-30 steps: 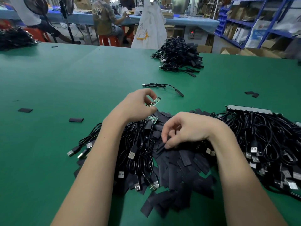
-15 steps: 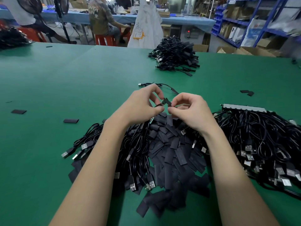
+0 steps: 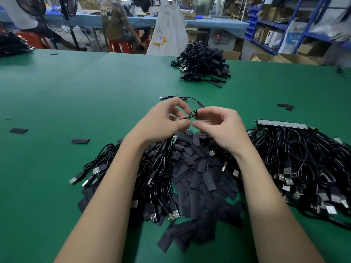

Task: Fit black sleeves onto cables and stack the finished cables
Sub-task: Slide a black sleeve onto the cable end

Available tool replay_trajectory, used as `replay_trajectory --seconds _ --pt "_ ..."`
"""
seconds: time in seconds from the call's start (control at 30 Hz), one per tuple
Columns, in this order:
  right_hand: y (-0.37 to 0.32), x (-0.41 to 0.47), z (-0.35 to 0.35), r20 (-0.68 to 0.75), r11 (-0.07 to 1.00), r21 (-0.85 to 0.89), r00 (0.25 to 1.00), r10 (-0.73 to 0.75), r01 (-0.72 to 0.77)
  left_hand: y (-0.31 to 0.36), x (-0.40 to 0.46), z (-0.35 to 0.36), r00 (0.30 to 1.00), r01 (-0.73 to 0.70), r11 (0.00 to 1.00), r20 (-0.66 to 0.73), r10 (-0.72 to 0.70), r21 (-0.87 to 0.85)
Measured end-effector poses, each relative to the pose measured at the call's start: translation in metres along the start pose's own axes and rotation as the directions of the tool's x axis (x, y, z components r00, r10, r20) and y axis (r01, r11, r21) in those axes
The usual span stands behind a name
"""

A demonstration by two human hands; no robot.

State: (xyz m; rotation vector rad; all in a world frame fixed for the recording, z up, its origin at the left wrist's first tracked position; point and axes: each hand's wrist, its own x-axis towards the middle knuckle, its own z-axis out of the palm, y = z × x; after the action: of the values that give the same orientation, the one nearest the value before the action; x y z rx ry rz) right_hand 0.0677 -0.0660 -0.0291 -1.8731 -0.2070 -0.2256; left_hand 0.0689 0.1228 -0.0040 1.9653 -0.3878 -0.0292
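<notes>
My left hand (image 3: 163, 122) pinches a cable's small green circuit board (image 3: 190, 115) above the table. My right hand (image 3: 218, 126) pinches a black sleeve (image 3: 196, 115) whose open end meets the tip of that board. Below my hands lies a heap of loose black sleeves (image 3: 197, 179), with unsleeved USB cables (image 3: 157, 168) to its left. A larger bundle of cables (image 3: 296, 164) lies at the right. One finished cable (image 3: 182, 98) lies just beyond my hands, and a stack of finished cables (image 3: 203, 63) sits far back.
The green table (image 3: 76, 95) carries stray sleeves at the left (image 3: 80, 141) and right (image 3: 284, 106). A grey strip (image 3: 281, 123) tops the right bundle. Another cable pile (image 3: 11, 44) sits far left. People sit at a blue table beyond; shelves stand at the right.
My right hand rose from the sleeve heap with a sleeve and met my left hand. The sleeve's open end now sits against the board's tip.
</notes>
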Motion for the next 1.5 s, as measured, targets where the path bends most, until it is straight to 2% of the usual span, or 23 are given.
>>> replay_trajectory --seconds 0.57,0.77,1.07,1.23,1.5 --pt "0.003 0.0011 -0.0015 -0.003 0.998 0.065 1.0 -0.015 0.015 0.001 0.0001 -0.0003 1.0 -0.006 0.999 0.015 0.006 -0.044" --pt "0.0012 0.0017 0.0009 0.085 0.984 0.167 0.995 0.045 -0.059 -0.0012 0.0019 -0.0007 1.0 0.015 0.999 -0.01 -0.015 -0.032" --pt "-0.0042 -0.0008 0.0009 0.078 0.949 0.296 0.993 0.085 -0.105 -0.0026 0.0027 -0.0007 1.0 0.016 0.999 -0.021 -0.017 -0.029" --pt "-0.0041 -0.0017 0.0005 0.028 0.969 0.226 0.995 0.099 -0.103 -0.0041 0.0023 -0.0029 0.999 0.03 0.998 -0.026 -0.031 -0.053" --pt "-0.0029 -0.0023 -0.0011 -0.023 0.97 0.225 0.995 0.095 -0.087 -0.0029 0.0016 -0.0026 0.999 0.032 0.996 -0.016 -0.033 -0.08"
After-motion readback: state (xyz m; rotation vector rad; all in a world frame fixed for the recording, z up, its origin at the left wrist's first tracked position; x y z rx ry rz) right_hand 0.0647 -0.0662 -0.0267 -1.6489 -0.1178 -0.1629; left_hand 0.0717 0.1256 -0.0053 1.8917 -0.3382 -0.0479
